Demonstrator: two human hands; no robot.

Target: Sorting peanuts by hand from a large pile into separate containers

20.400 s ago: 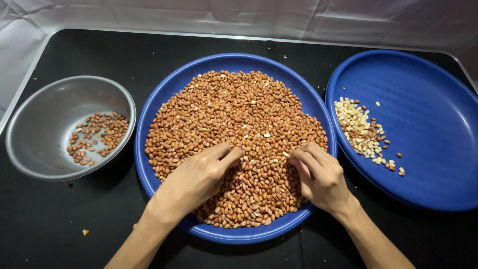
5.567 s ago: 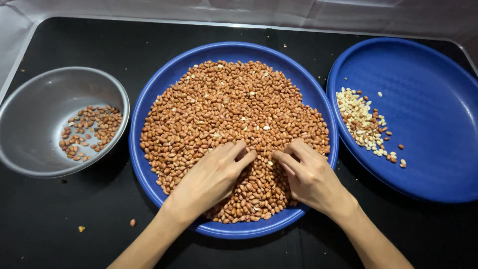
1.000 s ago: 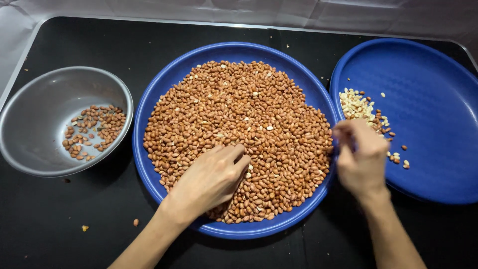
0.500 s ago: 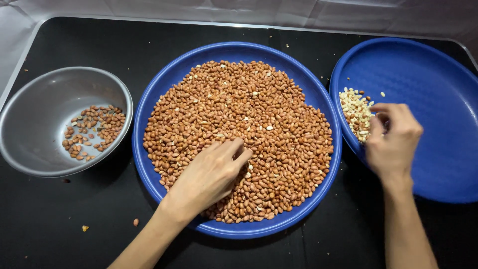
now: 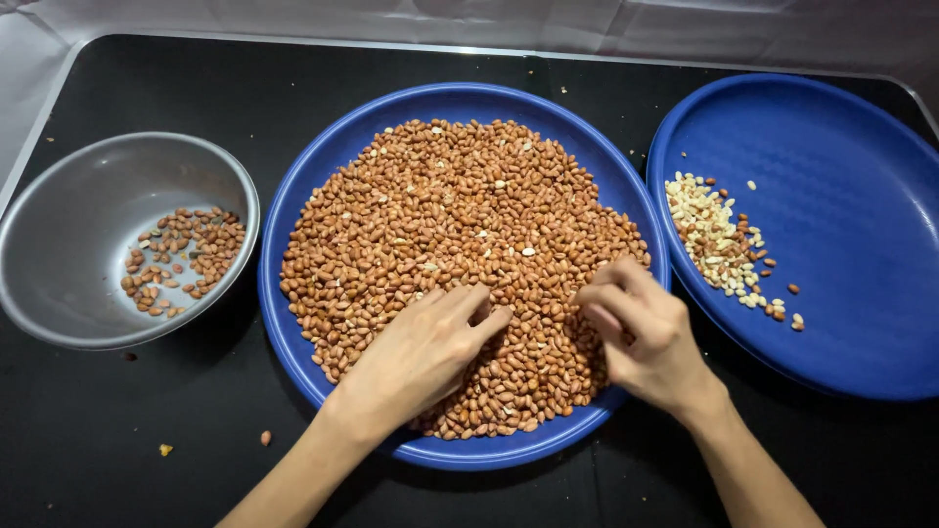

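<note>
I see the big round blue plastic plate (image 5: pixel 293 323) at the centre of the black surface (image 5: pixel 127 460), heaped w/ red-brown skinned peanuts (image 5: pixel 450 244). Left hand (image 5: pixel 416 357) lies palm-down on the near part of the heap, grip spread flat, fingers resting on the nuts, prob. to rake thru them. Right hand (image 5: pixel 641 328) sits at the plate's near-right rim, grip curled in, thumb against fingertips; can't tell if a nut is pinched inside. Right of the plate, a second blue plastic plate (image 5: pixel 841 215) holds a small pile of pale skinless peanuts (image 5: pixel 714 240), kept apart from the heap. Left of the plate, a grey metal bowl (image 5: pixel 59 293) holds a few darker nuts (image 5: pixel 181 259). Some stray bits lie on the surface near-left of the plate.
</note>
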